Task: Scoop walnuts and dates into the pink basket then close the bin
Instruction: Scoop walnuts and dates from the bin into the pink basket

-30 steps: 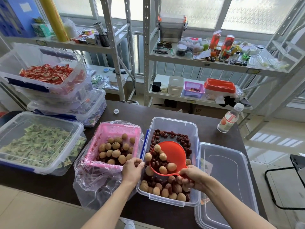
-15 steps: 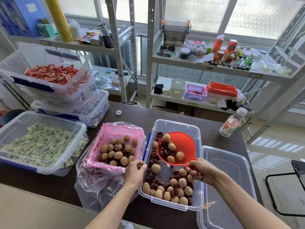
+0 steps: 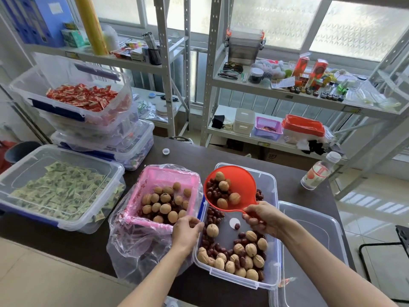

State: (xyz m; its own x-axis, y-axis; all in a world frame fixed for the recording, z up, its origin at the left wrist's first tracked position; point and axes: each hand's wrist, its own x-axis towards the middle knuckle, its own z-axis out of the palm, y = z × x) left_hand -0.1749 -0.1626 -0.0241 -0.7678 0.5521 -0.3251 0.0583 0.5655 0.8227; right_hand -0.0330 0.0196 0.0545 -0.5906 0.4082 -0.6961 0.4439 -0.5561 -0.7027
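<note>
Nearest the camera, the clear bin [image 3: 274, 282] sits on the dark table [image 3: 93, 247] with a pile of walnuts [image 3: 251, 250] and dates [image 3: 215, 251] bunched at its near end, the floor bare in the middle. The left hand [image 3: 186, 231] is curled on the near edge of the pink basket [image 3: 141, 220], right where it meets the bin; pretty sure it's gripping the rim or the plastic bag [image 3: 137, 249] lining it, but the fingertips are tucked out of sight so I can't swear which. The right hand [image 3: 263, 220] is closed round the short handle of the red scoop [image 3: 241, 185], which hangs over the bin's left side, loaded and tilted toward the basket. Handling-wise: walnuts are hard, round and light, so they'll roll off the lip early if the tilt goes fast. Dates look stickier and softer, so probably slower to slide. The scoop looks like thin plastic, so a grip close to the bowl makes sense. The basket's mesh is flimsy, and steadying its rim is smart. The lid [image 3: 314, 240] lies just beside the bin on the right, and likely wants both hands on its edges.
</note>
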